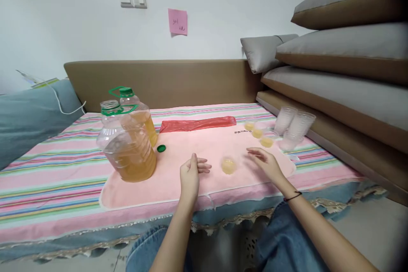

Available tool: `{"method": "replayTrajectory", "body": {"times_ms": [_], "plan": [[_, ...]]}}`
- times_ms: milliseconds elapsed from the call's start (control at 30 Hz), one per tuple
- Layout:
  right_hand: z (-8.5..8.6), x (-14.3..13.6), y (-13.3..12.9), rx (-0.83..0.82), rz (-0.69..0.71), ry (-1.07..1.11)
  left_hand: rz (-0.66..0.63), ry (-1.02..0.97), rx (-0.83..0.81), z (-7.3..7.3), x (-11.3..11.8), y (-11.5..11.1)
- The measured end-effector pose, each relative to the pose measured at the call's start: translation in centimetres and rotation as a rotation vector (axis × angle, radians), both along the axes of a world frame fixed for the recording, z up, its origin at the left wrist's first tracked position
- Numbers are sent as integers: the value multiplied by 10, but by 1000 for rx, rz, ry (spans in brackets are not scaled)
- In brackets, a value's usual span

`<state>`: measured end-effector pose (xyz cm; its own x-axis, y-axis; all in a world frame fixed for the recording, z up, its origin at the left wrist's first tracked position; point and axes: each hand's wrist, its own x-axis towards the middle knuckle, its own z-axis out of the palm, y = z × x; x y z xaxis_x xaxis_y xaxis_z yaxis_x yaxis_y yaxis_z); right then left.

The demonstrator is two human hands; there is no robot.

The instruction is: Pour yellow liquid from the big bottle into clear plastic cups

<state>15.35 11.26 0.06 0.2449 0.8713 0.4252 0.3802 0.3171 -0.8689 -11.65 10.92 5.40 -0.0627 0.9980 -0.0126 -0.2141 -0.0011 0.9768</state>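
On the pink mat [178, 165] stands a clear cup [228, 165] with pale yellow liquid in it, between my two hands. My left hand [193, 171] is left of this cup, fingers apart and holding nothing. To the cup's right, my right hand [264, 161] hovers with its fingers spread, also bare. Several cups of yellow liquid [267, 141] stand farther back at the right. At the left is a large uncapped jug [134, 157] of amber liquid, with a capped jug [149, 125] behind it. A green cap [161, 148] lies beside the front jug.
Stacks of clear cups [295, 127] stand at the right, near piled grey and brown cushions [344, 80]. A red plastic bag [197, 125] lies across the back of the mat. The cloth's front edge [210, 221] hangs near my knees.
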Motion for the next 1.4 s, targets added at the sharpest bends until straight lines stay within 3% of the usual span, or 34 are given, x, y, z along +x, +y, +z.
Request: {"method": "replayTrajectory", "body": {"times_ms": [167,367,800,1400], "plan": [[-23,-15,-2,-88,152,60,14,-6,-88,-21,29,11],[-25,-26,0,-169,209,157,-86,3,-253,-35,49,10],[-19,-48,7,-240,224,242,-117,-16,-223,-32,64,2],[-17,-33,4,-189,92,219,-149,-39,-222,-26,74,3]]}}
